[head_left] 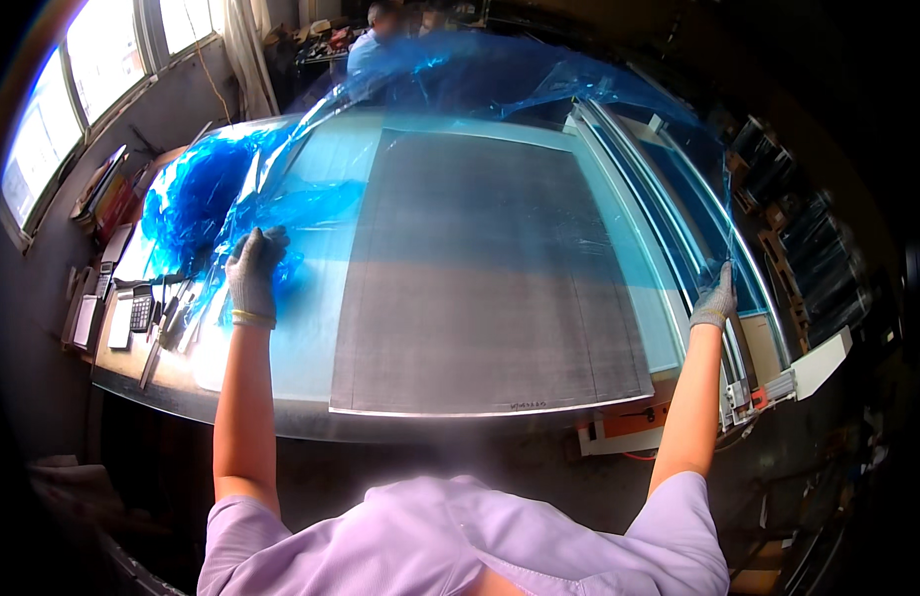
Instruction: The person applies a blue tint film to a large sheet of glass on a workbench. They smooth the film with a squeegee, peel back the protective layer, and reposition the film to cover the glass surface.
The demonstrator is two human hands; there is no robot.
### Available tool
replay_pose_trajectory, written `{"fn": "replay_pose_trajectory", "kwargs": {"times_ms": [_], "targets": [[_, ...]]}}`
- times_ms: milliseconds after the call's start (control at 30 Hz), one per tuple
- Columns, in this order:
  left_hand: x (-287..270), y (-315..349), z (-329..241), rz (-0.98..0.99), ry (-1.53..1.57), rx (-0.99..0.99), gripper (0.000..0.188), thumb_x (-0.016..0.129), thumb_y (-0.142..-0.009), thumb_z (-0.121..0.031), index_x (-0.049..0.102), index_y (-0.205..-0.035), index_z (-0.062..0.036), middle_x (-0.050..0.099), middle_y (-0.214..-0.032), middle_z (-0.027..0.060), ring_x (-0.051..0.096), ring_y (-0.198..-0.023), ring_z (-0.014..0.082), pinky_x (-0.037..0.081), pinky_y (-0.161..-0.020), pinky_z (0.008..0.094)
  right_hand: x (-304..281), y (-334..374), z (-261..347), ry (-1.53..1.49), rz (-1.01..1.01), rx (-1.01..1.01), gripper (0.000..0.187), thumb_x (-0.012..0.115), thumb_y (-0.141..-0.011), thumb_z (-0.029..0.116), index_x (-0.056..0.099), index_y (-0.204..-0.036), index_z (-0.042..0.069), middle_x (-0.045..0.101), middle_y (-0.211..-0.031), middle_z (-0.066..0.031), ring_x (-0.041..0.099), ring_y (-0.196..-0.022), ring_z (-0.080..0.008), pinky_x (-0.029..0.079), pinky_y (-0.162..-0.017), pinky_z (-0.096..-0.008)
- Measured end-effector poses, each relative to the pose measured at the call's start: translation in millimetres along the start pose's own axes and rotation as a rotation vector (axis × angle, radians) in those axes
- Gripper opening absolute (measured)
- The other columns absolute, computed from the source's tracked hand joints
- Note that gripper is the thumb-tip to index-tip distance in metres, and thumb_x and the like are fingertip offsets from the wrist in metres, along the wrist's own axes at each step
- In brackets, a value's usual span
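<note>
Two bare forearms reach forward from lilac sleeves over a wide table, each ending in a gray knit glove. The left hand is at the left of the table, its fingers curled in on blue film, a clear, shiny plastic lying in a crumpled heap just beyond. The right hand, well apart at the far right, has its fingers narrowed in a pinch on the film's edge. Between them the film spreads across and arches up past the table's far end; whether it touches what lies below, I cannot tell.

Beneath, a large gray sheet lies flat on the table, its near edge close to the table's front. Long metal rails run along the right side. At the left edge are a calculator, a white pad and some thin tools. Behind are a bright window, a pale curtain and another person in light blue.
</note>
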State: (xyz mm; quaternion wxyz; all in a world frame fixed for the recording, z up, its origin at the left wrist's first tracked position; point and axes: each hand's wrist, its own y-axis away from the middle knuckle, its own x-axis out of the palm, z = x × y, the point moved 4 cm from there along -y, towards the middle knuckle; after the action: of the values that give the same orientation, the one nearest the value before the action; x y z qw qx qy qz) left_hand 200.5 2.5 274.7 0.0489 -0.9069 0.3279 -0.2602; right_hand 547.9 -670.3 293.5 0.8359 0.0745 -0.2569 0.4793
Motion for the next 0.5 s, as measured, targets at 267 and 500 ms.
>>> {"fn": "replay_pose_trajectory", "kwargs": {"times_ms": [267,500], "targets": [[0.9,10.2,76.7,-0.078,-0.103,-0.190,0.032,0.059,-0.093,-0.030,0.063,-0.098,0.0016,0.070,-0.095,0.0130,0.067,-0.079,0.0206,0.051,-0.070,0.0285,-30.5,-9.4,-66.7,0.062,-0.084,0.077,0.022,0.070,-0.086,0.023,0.065,-0.099,0.006,0.066,-0.089,-0.0054,0.062,-0.080,-0.0179,0.052,-0.072,-0.0343],[11.1,16.1,150.0,-0.171,-0.049,-0.276,0.032,0.060,-0.093,-0.029,0.064,-0.095,0.0027,0.069,-0.092,0.0150,0.068,-0.079,0.0229,0.053,-0.072,0.0312,-57.2,-25.6,-152.5,0.136,-0.151,0.223,0.017,0.069,-0.086,0.026,0.065,-0.089,0.010,0.065,-0.081,-0.0021,0.060,-0.068,-0.0162,0.045,-0.063,-0.0317]]}}
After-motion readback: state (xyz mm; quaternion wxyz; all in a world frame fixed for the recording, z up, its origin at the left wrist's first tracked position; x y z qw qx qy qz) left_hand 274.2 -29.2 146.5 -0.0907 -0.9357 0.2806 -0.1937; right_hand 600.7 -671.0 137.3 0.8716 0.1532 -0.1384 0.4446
